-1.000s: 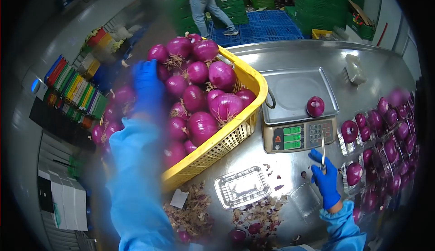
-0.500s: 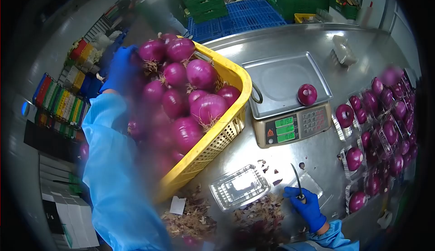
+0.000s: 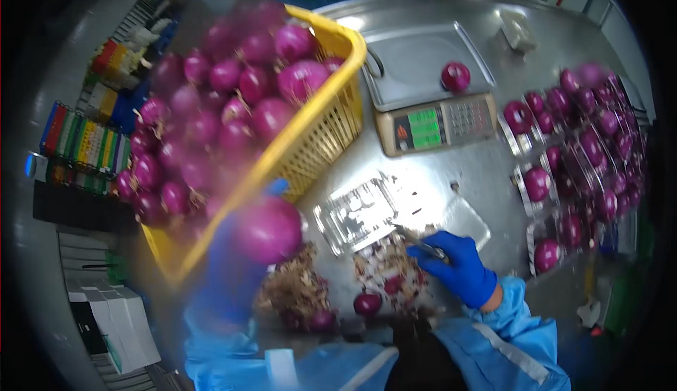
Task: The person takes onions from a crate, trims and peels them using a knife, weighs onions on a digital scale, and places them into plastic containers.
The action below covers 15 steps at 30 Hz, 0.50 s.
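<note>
My left hand (image 3: 227, 267), in a blue glove and blurred, is closed around a large red onion (image 3: 269, 232) in front of the yellow crate (image 3: 317, 148). Red onions (image 3: 254, 84) with dry roots fill that crate. In my gloved right hand (image 3: 462, 267) is a small knife (image 3: 407, 234), its blade pointing left over the table. Just beyond the blade lies a clear plastic tray (image 3: 356, 215) with nothing in it. Onion peelings and root scraps (image 3: 303, 285) are heaped below the tray, with a red onion (image 3: 367, 304) beside them.
A digital scale (image 3: 437, 123) stands behind, one red onion (image 3: 455, 76) on its metal pan. Several clear trays of red onions (image 3: 592, 151) cover the right side of the steel table (image 3: 423, 172). A whitish block-shaped pack (image 3: 518, 31) sits at the back.
My left hand has come from the crate's far side down to its near side, bringing an onion. My right hand has shifted slightly left, tipping the knife leftward. The view has tilted down.
</note>
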Each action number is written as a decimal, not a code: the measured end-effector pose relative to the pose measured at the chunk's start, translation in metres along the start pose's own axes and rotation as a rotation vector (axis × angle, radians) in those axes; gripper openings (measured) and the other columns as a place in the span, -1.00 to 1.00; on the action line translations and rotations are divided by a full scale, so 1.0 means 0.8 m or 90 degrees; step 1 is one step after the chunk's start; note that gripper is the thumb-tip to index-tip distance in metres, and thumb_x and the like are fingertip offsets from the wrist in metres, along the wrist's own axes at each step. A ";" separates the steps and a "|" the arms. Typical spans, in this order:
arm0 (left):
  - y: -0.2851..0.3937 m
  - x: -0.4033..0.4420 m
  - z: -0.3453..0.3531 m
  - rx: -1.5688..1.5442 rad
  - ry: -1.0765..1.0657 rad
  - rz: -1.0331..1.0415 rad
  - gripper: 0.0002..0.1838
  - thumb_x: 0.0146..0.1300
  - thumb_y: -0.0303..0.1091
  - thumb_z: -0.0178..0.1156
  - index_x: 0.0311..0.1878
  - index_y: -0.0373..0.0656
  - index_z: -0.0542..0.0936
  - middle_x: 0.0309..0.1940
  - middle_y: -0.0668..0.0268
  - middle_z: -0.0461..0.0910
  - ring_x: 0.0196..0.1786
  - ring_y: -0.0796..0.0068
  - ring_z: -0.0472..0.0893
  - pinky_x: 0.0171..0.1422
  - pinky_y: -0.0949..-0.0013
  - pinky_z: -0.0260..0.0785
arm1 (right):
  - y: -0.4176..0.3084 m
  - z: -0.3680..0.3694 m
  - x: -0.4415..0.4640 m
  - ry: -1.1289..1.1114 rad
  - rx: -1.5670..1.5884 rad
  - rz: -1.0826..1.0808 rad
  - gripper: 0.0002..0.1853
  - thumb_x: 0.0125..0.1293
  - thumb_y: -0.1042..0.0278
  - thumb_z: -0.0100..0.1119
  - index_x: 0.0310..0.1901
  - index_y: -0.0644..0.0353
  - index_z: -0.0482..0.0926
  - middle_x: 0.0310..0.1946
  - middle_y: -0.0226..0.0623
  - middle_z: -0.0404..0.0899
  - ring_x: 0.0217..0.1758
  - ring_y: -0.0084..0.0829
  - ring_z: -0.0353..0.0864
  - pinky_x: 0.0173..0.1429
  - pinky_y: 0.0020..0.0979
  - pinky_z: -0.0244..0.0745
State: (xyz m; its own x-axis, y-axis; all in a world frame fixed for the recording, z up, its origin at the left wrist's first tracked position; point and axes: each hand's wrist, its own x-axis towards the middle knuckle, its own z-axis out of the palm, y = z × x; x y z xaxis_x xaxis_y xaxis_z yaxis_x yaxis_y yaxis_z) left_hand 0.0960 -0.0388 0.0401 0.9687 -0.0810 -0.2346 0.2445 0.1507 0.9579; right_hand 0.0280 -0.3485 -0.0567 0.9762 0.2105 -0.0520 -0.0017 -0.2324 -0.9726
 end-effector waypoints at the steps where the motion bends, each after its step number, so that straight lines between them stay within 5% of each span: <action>1: -0.026 -0.024 -0.001 -0.082 -0.015 -0.082 -0.06 0.24 0.12 0.18 0.44 -0.40 0.08 0.37 0.00 0.26 0.29 0.02 0.45 0.36 -0.03 0.37 | -0.013 -0.001 -0.002 -0.050 -0.060 -0.042 -0.69 0.13 0.31 0.43 -0.10 0.16 0.63 -0.32 -0.25 0.66 -0.32 -0.30 0.69 -0.22 -0.42 0.53; 4: -0.094 -0.083 0.013 -0.159 -0.109 -0.220 0.19 -0.12 0.08 0.49 0.42 -0.47 0.10 0.33 -0.02 0.30 0.27 0.10 0.48 0.40 0.12 0.33 | -0.024 0.008 -0.013 -0.155 -0.148 -0.132 -0.67 0.12 0.15 0.44 -0.13 0.10 0.64 -0.39 -0.28 0.62 -0.42 -0.20 0.63 -0.32 -0.36 0.52; 9: -0.117 -0.135 0.042 -0.104 -0.170 -0.265 0.06 -0.23 -0.09 0.48 0.36 -0.43 0.27 0.17 0.03 0.50 0.23 0.18 0.53 0.36 0.19 0.35 | -0.003 0.032 -0.050 -0.181 -0.249 -0.221 -0.64 0.14 -0.06 0.37 -0.18 0.02 0.65 -0.45 -0.30 0.59 -0.47 -0.19 0.61 -0.39 -0.31 0.49; 15: -0.116 -0.166 0.056 -0.076 -0.232 -0.257 -0.01 -0.25 -0.07 0.46 0.29 -0.41 0.38 0.19 0.01 0.50 0.23 0.22 0.53 0.36 0.22 0.35 | -0.011 0.044 -0.075 -0.209 -0.257 -0.250 -0.67 0.15 -0.07 0.34 -0.27 -0.01 0.56 -0.46 -0.36 0.52 -0.50 -0.18 0.55 -0.43 -0.31 0.42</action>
State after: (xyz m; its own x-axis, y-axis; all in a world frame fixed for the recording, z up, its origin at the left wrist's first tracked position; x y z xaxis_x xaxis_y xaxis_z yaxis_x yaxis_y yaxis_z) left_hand -0.0568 -0.0865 -0.0099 0.7252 -0.4873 -0.4865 0.6170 0.1463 0.7732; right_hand -0.0383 -0.3260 -0.0530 0.7702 0.6170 0.1616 0.4858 -0.4033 -0.7755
